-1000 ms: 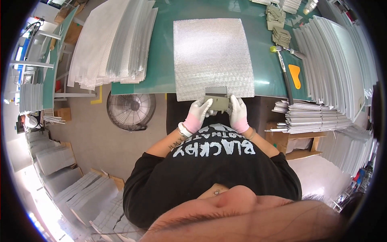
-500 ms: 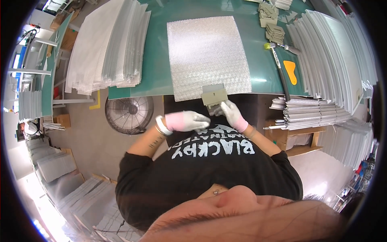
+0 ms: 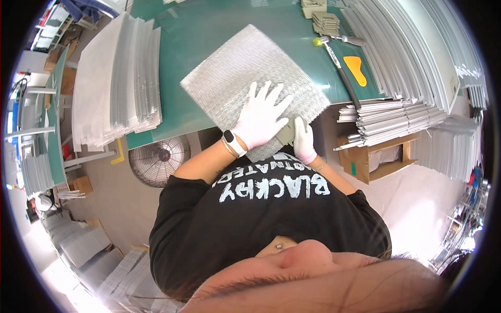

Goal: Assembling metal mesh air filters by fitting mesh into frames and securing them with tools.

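Note:
A silvery mesh sheet (image 3: 250, 68) lies turned like a diamond on the green table, its near corner reaching past the front edge toward my body. My left hand (image 3: 262, 116), in a white glove, presses flat on the sheet with fingers spread. At the sheet's near right edge is a grey-green plastic piece (image 3: 285, 136), partly hidden by my hands. My right hand (image 3: 303, 140), gloved too, is closed on that piece, the fingers upright along its right side.
Tall stacks of mesh sheets (image 3: 112, 78) stand at left, framed panels (image 3: 402, 52) at right. A hammer (image 3: 336, 61), an orange scraper (image 3: 355, 70) and more grey-green pieces (image 3: 326, 23) lie at the table's right. A floor fan (image 3: 160, 159) and a cardboard box (image 3: 368, 161) sit below.
The mesh sheet has turned from square-on to a diamond and come nearer me. My left hand has moved forward onto it and spread its fingers. The view has shifted slightly.

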Available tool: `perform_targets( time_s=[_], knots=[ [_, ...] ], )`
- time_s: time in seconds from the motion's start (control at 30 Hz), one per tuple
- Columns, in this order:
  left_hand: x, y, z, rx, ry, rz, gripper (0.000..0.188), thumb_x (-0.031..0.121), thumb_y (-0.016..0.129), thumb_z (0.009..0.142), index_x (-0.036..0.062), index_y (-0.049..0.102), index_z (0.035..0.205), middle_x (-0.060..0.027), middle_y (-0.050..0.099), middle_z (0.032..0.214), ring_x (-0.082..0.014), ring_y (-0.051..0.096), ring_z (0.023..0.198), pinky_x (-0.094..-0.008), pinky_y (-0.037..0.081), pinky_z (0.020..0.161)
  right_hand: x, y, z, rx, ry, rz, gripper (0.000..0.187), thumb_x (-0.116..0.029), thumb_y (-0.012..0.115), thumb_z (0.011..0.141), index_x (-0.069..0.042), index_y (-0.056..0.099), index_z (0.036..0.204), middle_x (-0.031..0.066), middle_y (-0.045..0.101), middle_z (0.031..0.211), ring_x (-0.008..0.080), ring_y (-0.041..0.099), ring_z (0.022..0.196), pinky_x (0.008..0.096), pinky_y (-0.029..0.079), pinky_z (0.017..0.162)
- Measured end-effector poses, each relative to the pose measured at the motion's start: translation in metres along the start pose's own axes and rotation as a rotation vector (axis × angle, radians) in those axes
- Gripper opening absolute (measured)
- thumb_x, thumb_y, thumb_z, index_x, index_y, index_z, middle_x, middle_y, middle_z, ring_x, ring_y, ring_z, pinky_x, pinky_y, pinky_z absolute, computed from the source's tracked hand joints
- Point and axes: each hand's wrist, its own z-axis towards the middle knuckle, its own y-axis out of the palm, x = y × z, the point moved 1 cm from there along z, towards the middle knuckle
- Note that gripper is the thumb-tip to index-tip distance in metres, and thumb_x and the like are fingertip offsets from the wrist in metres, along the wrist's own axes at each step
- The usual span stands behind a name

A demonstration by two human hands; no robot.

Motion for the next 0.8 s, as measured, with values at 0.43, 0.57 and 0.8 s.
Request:
perform_targets(
  time_s=[0.43, 0.57, 0.8],
  knots=[
    [0.003, 0.000, 0.004, -0.175, -0.107, 0.081, 0.056, 0.038, 0.056, 0.092, 0.0199, 0.045, 0.144, -0.0147, 0.036, 0.152, -0.0379, 0.027, 0.143, -0.0581, 0.015, 0.118, -0.014, 0.023, 0.017, 0.054, 0.182, 0.283, 0.031, -0.031, 0.058, 0.100, -0.003, 0.066, 0.109, 0.0010, 0.067, 0.094, 0.0083, 0.061, 0.082, 0.0253, 0.052, 0.072],
    [-0.068, -0.007, 0.026, -0.069, 0.269, 0.062, 0.051, 0.041, 0.052, 0.094, 0.0206, 0.050, 0.140, -0.0131, 0.043, 0.147, -0.0374, 0.031, 0.140, -0.0595, 0.018, 0.116, -0.049, 0.007, 0.036, -0.764, 0.444, -0.334, 0.057, -0.051, 0.063, 0.090, -0.001, 0.065, 0.117, 0.0116, 0.071, 0.100, 0.0217, 0.068, 0.096, 0.0319, 0.053, 0.085],
    [-0.049, -0.038, 0.018, 0.243, 0.241, -0.167, 0.038, 0.014, 0.060, 0.088, 0.0039, 0.060, 0.124, -0.0145, 0.058, 0.128, -0.0380, 0.047, 0.129, -0.0485, 0.032, 0.113, -0.055, -0.215, 0.036, 0.016, 0.039, -1.969, 0.015, -0.010, 0.062, 0.079, -0.015, 0.072, 0.089, 0.0056, 0.069, 0.098, 0.0255, 0.066, 0.098, 0.0400, 0.054, 0.080]
  ],
)
